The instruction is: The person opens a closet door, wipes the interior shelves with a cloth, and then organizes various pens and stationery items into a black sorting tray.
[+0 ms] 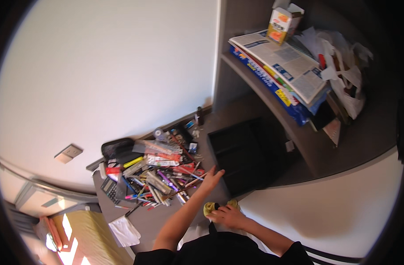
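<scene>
My left hand (pixel 212 179) reaches over the desk, its fingers at the near left edge of a black tray-like organizer (pixel 241 155). Whether the fingers grip that edge is not clear. My right hand (pixel 229 217) is closed on a yellow-green cloth (pixel 210 208) at the front edge of the desk, close to my body. Left of the organizer lies a big heap of pens and pencils (pixel 165 180), with a clear ruler (pixel 157 146), a roll of tape (pixel 159 133), a black pencil case (pixel 120 149) and a calculator (pixel 110 190).
A folded white cloth (pixel 124 231) lies at the desk's lower left corner. On the raised shelf (pixel 268 96) at the right are stacked newspapers (pixel 281 63), a small carton (pixel 283 25) and white plastic bags (pixel 346 73). A wall socket (pixel 68 153) is at the left.
</scene>
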`<action>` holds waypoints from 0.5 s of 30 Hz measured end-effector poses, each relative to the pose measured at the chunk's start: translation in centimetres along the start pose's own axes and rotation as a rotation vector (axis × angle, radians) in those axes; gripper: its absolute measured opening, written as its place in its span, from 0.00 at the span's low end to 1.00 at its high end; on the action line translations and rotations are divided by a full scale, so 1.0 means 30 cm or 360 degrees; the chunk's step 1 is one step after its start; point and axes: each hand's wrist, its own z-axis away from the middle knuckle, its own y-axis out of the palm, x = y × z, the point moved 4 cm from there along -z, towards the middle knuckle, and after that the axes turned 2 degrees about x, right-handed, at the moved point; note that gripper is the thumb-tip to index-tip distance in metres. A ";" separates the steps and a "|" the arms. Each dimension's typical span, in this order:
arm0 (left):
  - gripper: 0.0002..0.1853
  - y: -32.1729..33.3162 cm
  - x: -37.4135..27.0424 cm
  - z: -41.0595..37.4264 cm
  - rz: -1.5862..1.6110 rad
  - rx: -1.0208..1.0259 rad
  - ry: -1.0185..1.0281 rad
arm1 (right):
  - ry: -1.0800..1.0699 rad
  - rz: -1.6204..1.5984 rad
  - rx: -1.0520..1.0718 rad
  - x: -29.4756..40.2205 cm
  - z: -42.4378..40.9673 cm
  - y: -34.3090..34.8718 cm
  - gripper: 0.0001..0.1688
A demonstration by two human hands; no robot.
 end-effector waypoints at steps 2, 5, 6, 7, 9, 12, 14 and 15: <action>0.36 -0.024 -0.028 0.117 -0.0188 0.0015 0.0222 | -0.0005 0.0133 0.0052 -0.020 -0.012 0.055 0.29; 0.25 -0.104 -0.025 0.324 -0.0175 -0.0074 0.0443 | 0.0067 0.0263 -0.0046 -0.045 -0.055 0.084 0.29; 0.23 -0.144 0.006 0.381 -0.0185 -0.0125 0.0449 | 0.0101 0.0229 -0.0174 -0.052 -0.061 0.111 0.29; 0.21 -0.183 0.021 0.435 -0.0191 -0.0176 0.0455 | 0.0104 0.0166 -0.0137 -0.052 -0.076 0.132 0.29; 0.17 -0.258 0.031 0.550 -0.0382 -0.0333 0.0333 | 0.0122 0.0041 -0.0067 -0.044 -0.102 0.168 0.28; 0.14 -0.354 0.101 0.664 -0.0560 -0.0560 0.0212 | -0.0094 -0.0115 -0.0083 0.005 -0.130 0.179 0.26; 0.13 -0.395 0.150 0.703 -0.0656 -0.0678 0.0192 | -0.0207 -0.0097 -0.0070 0.029 -0.140 0.182 0.26; 0.12 -0.401 0.142 0.714 -0.0704 -0.0730 0.0208 | -0.0205 -0.0075 -0.0041 0.033 -0.150 0.174 0.25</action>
